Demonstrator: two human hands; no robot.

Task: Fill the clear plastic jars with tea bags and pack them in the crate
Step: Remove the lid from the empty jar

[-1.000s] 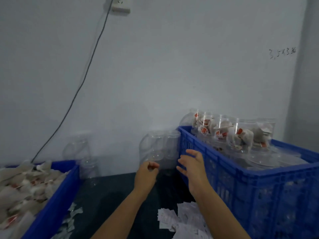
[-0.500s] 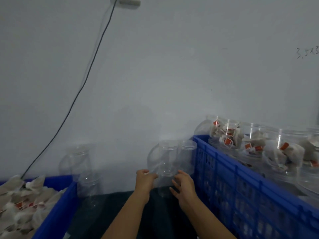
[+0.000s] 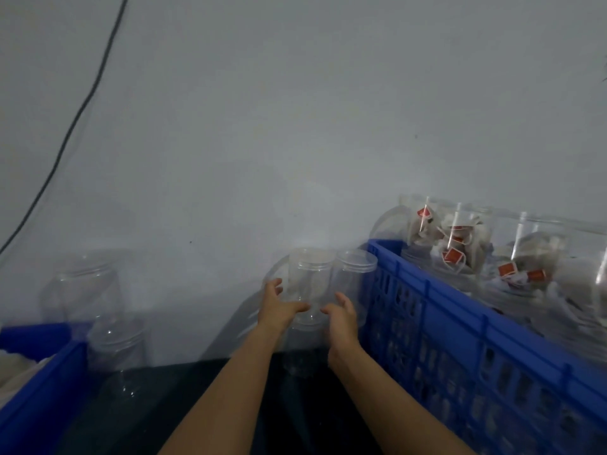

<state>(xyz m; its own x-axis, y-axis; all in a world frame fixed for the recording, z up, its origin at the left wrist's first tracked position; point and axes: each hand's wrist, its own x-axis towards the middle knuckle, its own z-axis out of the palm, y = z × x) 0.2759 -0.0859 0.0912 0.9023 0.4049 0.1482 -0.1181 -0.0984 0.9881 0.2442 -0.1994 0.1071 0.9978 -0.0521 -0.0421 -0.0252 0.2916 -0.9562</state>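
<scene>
— Our left hand [image 3: 279, 307] curls around the empty clear jar [image 3: 310, 284] at the back edge of the bench, beside the blue crate [image 3: 460, 323]. Our right hand [image 3: 341, 318] cups its other side, fingers half open.
— We judge it light, stiff, slippery; we grip the lower wall.

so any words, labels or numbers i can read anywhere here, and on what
None can be read.
Red tags on the tea bags in the filled jars: any print is too blurred.
Dark mark on the wall at the right edge: cut off, unreadable.
Empty jars and blue crate: no label shows.
</scene>
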